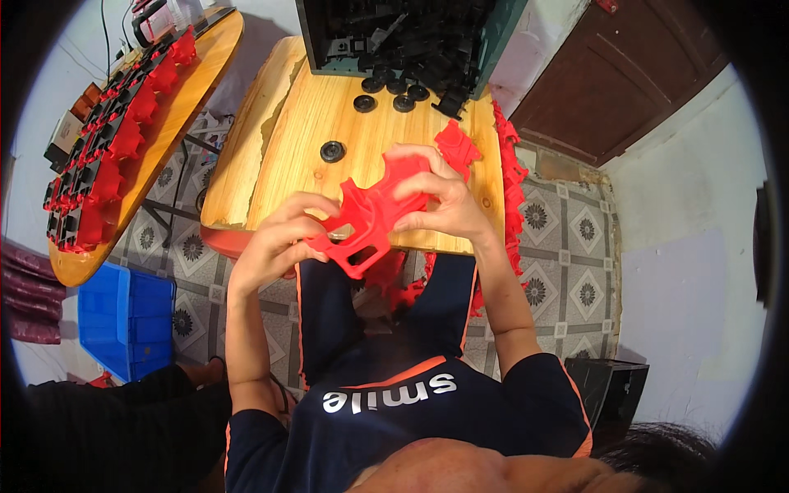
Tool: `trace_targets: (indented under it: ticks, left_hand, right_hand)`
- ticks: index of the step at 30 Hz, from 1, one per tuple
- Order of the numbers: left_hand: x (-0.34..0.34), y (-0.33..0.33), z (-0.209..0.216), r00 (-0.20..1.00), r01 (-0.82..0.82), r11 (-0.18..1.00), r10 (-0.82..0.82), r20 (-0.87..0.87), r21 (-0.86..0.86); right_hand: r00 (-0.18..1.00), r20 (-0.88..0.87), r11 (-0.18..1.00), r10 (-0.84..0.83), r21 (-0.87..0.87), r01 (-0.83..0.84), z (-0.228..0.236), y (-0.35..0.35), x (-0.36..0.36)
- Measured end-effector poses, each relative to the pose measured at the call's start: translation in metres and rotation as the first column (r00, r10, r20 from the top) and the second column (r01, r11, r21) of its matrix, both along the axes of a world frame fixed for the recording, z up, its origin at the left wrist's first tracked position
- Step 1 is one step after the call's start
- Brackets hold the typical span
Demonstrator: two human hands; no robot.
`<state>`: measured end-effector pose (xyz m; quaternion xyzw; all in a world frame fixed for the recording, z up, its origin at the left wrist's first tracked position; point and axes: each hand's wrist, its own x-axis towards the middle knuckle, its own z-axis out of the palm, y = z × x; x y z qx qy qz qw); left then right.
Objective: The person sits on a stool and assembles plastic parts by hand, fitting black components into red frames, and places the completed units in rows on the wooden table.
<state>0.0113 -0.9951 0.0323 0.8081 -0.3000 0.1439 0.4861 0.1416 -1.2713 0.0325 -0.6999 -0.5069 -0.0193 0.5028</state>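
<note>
Between my hands, over the near edge of the wooden table (283, 177), is a red moulded plastic shell (370, 215) with cut-out openings. The fingers of my left hand (288, 234) close round its lower left end, by the square openings. My right hand (440, 197) grips the upper right part, thumb underneath and fingers over the top. A single black wheel (332, 151) lies flat on the table beyond the shell. Just past my right hand rests another red plastic piece (457, 146). Several more black wheels (403, 103) lie further back.
A dark teal crate (503, 41) full of black plastic parts stands at the table's far side. Rows of red-and-black assemblies (123, 135) cover a side table at left. Below it stands a blue bin (127, 320). Red pieces (511, 197) hang along the table's right side.
</note>
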Motion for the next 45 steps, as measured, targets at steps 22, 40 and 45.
trace_targets:
  ticks: [22,40,45]
  left_hand:
    - [-0.059,-0.026,-0.127,0.960,-0.281,-0.262,-0.087,-0.267,-0.923]
    - [-0.054,-0.024,-0.146,0.943,-0.332,-0.287,-0.079,-0.323,-0.899]
    - [-0.059,-0.021,-0.152,0.939,-0.343,-0.337,-0.122,-0.321,-0.877]
  right_hand:
    - [0.099,0.955,0.413,-0.281,0.027,0.910,-0.061,0.055,0.273]
    - [0.695,0.606,0.476,-0.387,-0.514,0.713,-0.053,0.089,0.068]
    - [0.879,0.462,0.784,-0.120,-0.498,0.369,-0.049,0.087,0.059]
